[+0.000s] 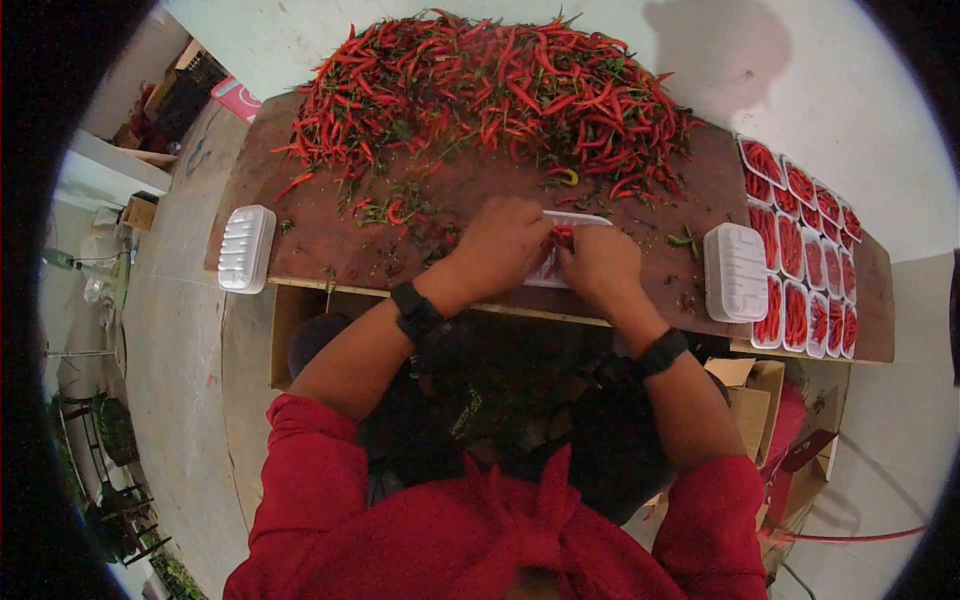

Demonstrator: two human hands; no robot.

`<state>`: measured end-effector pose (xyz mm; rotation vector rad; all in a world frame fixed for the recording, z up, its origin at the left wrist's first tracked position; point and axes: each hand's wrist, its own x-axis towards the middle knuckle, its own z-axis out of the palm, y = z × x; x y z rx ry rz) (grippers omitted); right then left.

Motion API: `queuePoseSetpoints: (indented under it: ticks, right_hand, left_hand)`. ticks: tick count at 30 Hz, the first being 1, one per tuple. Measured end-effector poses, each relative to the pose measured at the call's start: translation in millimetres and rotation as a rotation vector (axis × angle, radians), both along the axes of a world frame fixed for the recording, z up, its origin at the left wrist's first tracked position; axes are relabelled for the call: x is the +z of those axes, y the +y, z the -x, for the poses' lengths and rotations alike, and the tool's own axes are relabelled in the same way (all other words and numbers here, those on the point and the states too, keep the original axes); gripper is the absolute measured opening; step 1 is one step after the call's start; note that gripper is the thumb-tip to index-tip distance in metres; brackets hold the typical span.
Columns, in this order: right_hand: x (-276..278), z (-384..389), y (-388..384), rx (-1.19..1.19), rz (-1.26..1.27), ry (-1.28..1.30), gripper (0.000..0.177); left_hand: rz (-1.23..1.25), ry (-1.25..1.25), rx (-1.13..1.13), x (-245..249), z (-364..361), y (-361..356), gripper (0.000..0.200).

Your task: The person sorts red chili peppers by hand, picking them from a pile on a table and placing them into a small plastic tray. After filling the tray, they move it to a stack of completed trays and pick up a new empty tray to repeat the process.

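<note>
A white plastic tray point(590, 219) lies at the near edge of the brown table, partly covered by my hands. Between them shows a small bunch of red chili peppers point(562, 234). My left hand point(508, 245) is closed, with its fingertips on the left side of the bunch. From the right, my right hand point(606, 265) closes on the same peppers, thumb and fingers bent inward. Both sets of fingertips are partly hidden. Beyond the hands rises a large heap of red chili peppers point(490, 90) with green stems.
A stack of white trays point(737, 272) stands to the right, another white stack point(247, 250) at the left edge. Filled pepper trays point(790, 245) sit in rows at the far right. Loose stems and bits litter the brown tabletop point(330, 240). Cardboard boxes point(752, 400) are below right.
</note>
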<state>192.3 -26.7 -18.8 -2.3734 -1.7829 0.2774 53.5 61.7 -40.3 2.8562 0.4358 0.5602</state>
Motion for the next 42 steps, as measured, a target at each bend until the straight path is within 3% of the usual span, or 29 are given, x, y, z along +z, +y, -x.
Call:
queuePoseSetpoints:
  ticks: [5,14,23,26,28,35,42]
  right_hand:
    - [-5.2,0.7,4.7,-0.076,0.016,0.004,0.026]
    - [-1.2,-0.1,7.2,-0.012,-0.022,-0.058,0.023]
    - [17.9,-25.1,-3.7,-0.101,-0.047,-0.022,0.021]
    - [11.4,-28.1,-5.7,-0.092,-0.058,-0.031,0.023]
    - [7.6,-28.9,-5.0,-0.095,-0.047,-0.041,0.022]
    - [6.1,-28.8,-1.0,-0.128,0.044,-0.127,0.021]
    - [0.3,-30.3,2.8,-0.106,0.045,-0.103,0.022]
  left_hand:
    - [0.009,0.028,-0.008,-5.9,-0.2,2.5,0.029]
    - [0.041,0.057,-0.022,-4.6,-0.2,3.4,0.032]
    - [0.058,-0.045,-0.067,-23.2,-7.5,13.6,0.042]
    - [0.051,-0.022,-0.042,-14.2,-4.5,10.4,0.035]
    - [-0.017,-0.003,-0.013,-5.0,-0.3,3.9,0.014]
    - [-0.073,-0.085,-0.023,-4.0,4.1,0.8,0.011]
    - [0.021,-0.038,-0.033,-11.5,2.8,4.6,0.01]
